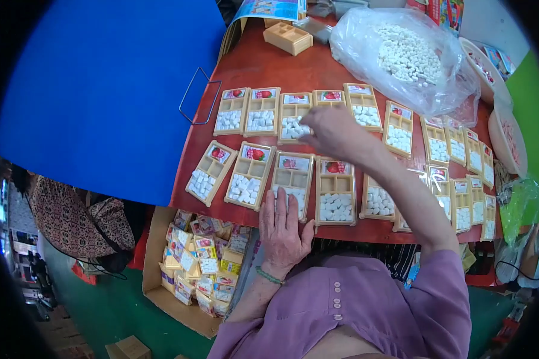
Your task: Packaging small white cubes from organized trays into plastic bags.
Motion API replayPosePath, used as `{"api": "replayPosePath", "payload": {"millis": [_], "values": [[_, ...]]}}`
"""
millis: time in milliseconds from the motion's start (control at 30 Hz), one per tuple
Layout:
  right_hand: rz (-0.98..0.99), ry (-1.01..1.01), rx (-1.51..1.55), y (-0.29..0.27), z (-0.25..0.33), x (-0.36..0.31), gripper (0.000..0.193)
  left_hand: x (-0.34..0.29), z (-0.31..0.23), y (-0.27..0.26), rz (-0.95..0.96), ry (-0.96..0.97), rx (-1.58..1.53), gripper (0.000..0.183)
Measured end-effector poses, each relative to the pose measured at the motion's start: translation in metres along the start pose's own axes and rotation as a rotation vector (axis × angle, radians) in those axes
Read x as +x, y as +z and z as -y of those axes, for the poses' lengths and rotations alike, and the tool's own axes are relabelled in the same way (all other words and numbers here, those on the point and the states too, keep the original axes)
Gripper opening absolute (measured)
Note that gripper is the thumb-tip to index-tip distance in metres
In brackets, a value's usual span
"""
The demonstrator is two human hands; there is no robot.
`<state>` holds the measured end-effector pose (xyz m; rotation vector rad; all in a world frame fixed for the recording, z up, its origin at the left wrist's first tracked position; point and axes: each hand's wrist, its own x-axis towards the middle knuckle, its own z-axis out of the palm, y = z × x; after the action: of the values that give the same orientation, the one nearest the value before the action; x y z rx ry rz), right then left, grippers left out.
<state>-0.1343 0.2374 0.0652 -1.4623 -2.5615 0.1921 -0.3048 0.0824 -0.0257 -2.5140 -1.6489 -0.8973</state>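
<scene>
Small beige compartment trays stand in two rows on the red table, each with a strawberry picture card and white pellets. My left hand [283, 230] lies with fingers stretched over the near end of one tray [293, 163] in the front row, partly covering its pellets. My right hand [336, 130] reaches over the back row, fingers curled together beside the white pellets [293, 128] of the third tray from the left. Whatever its fingertips may hold is hidden. The hand covers much of the neighbouring tray [329, 97].
A clear plastic bag [356, 45] of white pellets lies at the back right, near bowls of pink pieces [508, 140]. An empty beige tray [288, 37] sits at the back. A cardboard box [153, 263] of packed trays stands below the table's front edge. A blue panel [108, 96] borders the left.
</scene>
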Motion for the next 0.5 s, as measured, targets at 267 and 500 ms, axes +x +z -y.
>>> {"api": "replayPosePath", "payload": {"millis": [267, 500], "values": [[-0.296, 0.179, 0.131, 0.009, -0.125, 0.114, 0.024, 0.001, 0.002, 0.005, 0.01, 0.006, 0.05, 0.059], [-0.455, 0.035, -0.293, 0.03, -0.224, 0.198, 0.02, -0.014, 0.013, 0.025, -0.086, -0.055, 0.026, 0.061]]}}
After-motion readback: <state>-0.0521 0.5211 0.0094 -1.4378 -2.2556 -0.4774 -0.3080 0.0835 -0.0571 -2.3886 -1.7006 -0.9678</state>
